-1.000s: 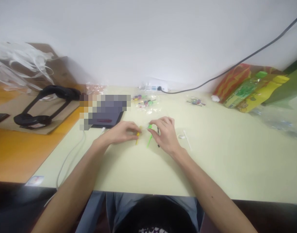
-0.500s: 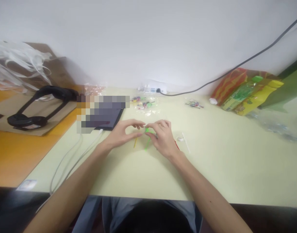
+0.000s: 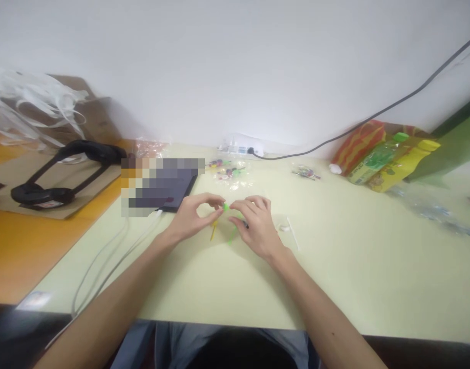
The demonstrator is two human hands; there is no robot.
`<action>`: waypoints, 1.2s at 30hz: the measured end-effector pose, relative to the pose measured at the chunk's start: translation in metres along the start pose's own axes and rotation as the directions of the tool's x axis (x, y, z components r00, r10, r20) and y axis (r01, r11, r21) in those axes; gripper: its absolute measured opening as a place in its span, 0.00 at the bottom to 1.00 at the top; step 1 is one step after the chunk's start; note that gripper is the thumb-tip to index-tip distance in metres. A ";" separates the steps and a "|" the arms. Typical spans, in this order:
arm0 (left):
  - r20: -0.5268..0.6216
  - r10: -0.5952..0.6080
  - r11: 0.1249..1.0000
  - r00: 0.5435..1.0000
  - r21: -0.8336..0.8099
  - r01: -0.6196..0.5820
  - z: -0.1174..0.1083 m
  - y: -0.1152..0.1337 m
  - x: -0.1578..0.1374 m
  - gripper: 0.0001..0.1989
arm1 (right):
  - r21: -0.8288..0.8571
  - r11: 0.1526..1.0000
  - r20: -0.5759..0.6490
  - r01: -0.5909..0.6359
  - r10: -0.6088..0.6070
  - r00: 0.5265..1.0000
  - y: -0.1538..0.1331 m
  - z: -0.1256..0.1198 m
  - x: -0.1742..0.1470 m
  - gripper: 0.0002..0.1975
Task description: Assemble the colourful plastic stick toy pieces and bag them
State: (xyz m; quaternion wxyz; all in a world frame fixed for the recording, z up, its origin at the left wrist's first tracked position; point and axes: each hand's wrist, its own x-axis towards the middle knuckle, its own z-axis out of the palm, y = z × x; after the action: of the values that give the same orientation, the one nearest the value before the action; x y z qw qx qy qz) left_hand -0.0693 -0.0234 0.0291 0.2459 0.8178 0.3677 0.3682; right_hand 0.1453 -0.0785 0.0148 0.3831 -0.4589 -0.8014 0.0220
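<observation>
My left hand [image 3: 194, 212] pinches a small bright green piece [image 3: 226, 207] between thumb and fingertips, above the table. Just to the right, my right hand [image 3: 257, 220] is curved with thumb and forefinger apart, close to the green piece but not visibly gripping anything. Beneath the hands lie a thin yellow stick [image 3: 213, 231] and a thin green stick [image 3: 232, 235], partly covered. A small dark part shows by my right thumb, too small to name. Right of that hand lie a white stick [image 3: 292, 233] and a small white round piece [image 3: 284, 226].
A tablet [image 3: 166, 184] with a white cable lies left. Clear bags of coloured parts [image 3: 231, 171] and a smaller bundle [image 3: 306, 172] sit farther back, before a power strip [image 3: 242, 146]. Bottles [image 3: 377, 159] stand right; a black headset-like frame [image 3: 66, 174] rests far left.
The green piece has passed from my right fingertips to my left ones. My right thumb and forefinger have parted. The view has tilted slightly upward.
</observation>
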 end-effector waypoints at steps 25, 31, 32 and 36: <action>-0.182 0.145 0.984 0.973 0.131 -0.122 0.007 -0.009 -0.001 0.09 | -0.254 0.964 0.277 0.076 -0.003 0.961 0.003 0.009 -0.007 0.07; -0.173 0.125 0.987 0.977 0.123 -0.104 0.009 -0.011 -0.001 0.07 | -0.247 0.965 0.292 0.093 -0.017 0.956 0.006 0.013 -0.008 0.10; -0.170 0.122 0.987 0.978 0.121 -0.102 0.009 -0.011 -0.001 0.07 | -0.241 0.965 0.298 0.102 -0.026 0.954 0.005 0.014 -0.008 0.11; -0.176 0.122 0.988 0.977 0.115 -0.102 0.010 -0.008 -0.001 0.06 | -0.179 0.976 0.297 0.127 -0.069 0.952 -0.001 0.015 -0.007 0.13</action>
State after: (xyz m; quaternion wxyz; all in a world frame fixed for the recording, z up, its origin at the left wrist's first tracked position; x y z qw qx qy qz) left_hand -0.0651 -0.0205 0.0173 0.1466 0.8117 0.3608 0.4353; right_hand 0.1375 -0.0796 0.0004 0.2156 -0.4456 -0.8689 -0.0093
